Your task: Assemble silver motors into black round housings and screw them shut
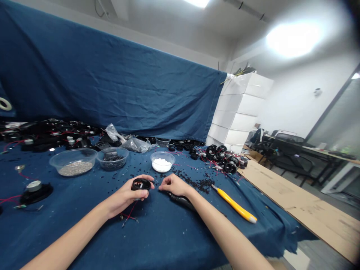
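Note:
My left hand (127, 195) is closed round a small round black part (141, 184) with red wires (129, 216) trailing from it onto the blue cloth. My right hand (172, 185) is just to its right, fingers pinched together; what they pinch is too small to make out. Under my right wrist lies a black-handled tool (180, 199). A yellow-handled tool (234, 204) lies on the cloth to the right.
Three clear bowls stand behind: grey bits (73, 162), dark bits (113, 158), white bits (162, 161). Small black pieces are scattered over the cloth (194, 182). Piles of black wired parts lie at back left (53, 135) and back right (225, 157). Cardboard (295, 202) lies to the right.

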A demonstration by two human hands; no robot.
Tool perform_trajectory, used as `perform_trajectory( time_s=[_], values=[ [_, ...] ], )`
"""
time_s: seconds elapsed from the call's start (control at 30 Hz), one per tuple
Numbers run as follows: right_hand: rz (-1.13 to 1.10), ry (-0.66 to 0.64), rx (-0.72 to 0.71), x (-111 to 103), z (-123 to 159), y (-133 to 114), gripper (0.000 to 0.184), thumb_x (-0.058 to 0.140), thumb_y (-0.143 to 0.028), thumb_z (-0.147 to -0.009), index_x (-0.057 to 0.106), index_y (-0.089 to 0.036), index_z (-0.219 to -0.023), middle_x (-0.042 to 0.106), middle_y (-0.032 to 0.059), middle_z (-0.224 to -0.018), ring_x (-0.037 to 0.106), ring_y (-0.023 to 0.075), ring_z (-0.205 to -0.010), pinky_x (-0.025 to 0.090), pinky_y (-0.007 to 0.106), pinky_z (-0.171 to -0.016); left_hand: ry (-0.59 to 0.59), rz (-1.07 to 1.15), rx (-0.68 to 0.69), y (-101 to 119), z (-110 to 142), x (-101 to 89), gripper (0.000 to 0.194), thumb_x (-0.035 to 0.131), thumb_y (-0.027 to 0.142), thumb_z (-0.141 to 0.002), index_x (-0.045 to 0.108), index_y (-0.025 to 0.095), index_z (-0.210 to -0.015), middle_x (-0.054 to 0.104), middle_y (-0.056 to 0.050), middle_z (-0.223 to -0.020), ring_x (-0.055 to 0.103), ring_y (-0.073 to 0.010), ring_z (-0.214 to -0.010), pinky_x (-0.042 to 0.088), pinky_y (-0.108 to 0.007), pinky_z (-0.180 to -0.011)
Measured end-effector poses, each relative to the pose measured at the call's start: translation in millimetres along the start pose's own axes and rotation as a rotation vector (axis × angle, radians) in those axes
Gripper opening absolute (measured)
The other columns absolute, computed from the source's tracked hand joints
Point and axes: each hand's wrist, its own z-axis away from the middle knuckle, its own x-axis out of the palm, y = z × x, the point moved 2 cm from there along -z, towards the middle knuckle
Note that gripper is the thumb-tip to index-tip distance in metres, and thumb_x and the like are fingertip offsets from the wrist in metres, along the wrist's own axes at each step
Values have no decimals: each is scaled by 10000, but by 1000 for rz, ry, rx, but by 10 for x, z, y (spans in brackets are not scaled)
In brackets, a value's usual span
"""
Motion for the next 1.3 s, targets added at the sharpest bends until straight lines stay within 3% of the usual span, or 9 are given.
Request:
perform_trajectory(
  time_s=[0.83, 1.1, 1.3],
  values=[
    [3, -9, -13, 7, 4, -4, 140, 685, -244, -756, 724, -114, -723, 648, -3, -608, 514, 109, -563, 396, 214, -576, -10, -26, 3, -4, -10, 5, 476, 747, 288, -744, 553, 193, -1168, 607, -65, -1046, 523, -143, -783, 395, -267, -700],
    [-1, -42, -27, 2, 9, -28, 168, 557, -84, -740, 721, -121, -746, 693, 15, -703, 576, 117, -637, 437, 206, -654, -3, -30, 11, 14, -15, 16, 489, 756, 302, -728, 562, 186, -1162, 611, -73, -1037, 523, -149, -766, 396, -274, -695],
    [15, -41, -32, -9, 6, -25, 200, 522, -82, -731, 718, -123, -729, 675, 7, -681, 545, 111, -614, 414, 197, -619, 10, -37, -5, 38, 9, 38, 475, 768, 297, -714, 588, 205, -1144, 622, -61, -1029, 535, -151, -775, 403, -272, -698]
  ],
)
